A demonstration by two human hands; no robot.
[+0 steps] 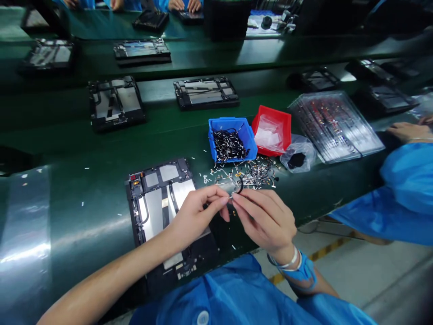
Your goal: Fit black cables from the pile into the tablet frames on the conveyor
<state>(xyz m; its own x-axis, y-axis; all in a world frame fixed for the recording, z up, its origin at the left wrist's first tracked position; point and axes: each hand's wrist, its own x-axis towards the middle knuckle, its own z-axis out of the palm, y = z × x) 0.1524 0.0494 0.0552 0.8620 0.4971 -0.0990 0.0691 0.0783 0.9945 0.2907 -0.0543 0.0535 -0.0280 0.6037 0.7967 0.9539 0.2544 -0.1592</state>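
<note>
My right hand (267,219) pinches a short, curved black flex cable (241,185) between thumb and fingertips. My left hand (203,207) has its thumb and forefinger pressed together at the cable's small white end, just in front of the right fingertips. Beneath my left forearm lies an opened tablet-like device (157,180), with silver panels and black strips showing; the arm hides part of it. Beyond my fingers, a loose heap of small cables and white slips (259,174) is spread over the green bench (101,189).
Past the heap stand a blue bin (250,142) of black cables and a red bin (287,131) holding clear plastic. A plastic bag (309,155) and stacked clear trays (361,131) are to the right. More opened devices (206,92) line the back. A co-worker's hand (411,132) is at far right.
</note>
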